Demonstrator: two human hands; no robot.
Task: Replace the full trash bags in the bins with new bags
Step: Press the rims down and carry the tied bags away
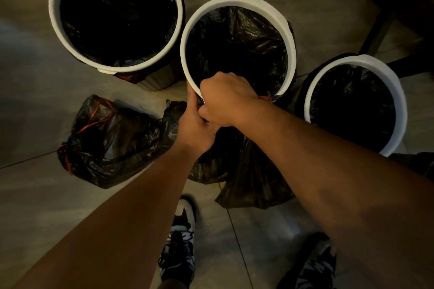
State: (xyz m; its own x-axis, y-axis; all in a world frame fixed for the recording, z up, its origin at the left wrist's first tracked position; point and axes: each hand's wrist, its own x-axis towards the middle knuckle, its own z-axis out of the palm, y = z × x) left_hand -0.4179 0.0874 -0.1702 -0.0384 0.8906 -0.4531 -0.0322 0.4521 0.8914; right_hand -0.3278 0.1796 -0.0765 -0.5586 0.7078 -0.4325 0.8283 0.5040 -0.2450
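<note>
Three round bins with white rim rings stand on the floor, each lined with a black bag: the left bin (54,16), the middle bin (237,0) and the right bin (397,91). At the middle bin's near rim, my left hand (195,129) grips the rim from outside. My right hand (227,98) is closed over the same rim, pinching the black liner with its red drawstring (265,98). A tied full trash bag (110,141) with red ties lies on the floor to the left. Another black bag (249,178) lies under my forearms.
Grey tiled floor (40,82) surrounds the bins. Dark furniture legs (375,33) stand at the upper right behind the right bin. My two sneakers (180,248) are at the bottom, just behind the loose bag.
</note>
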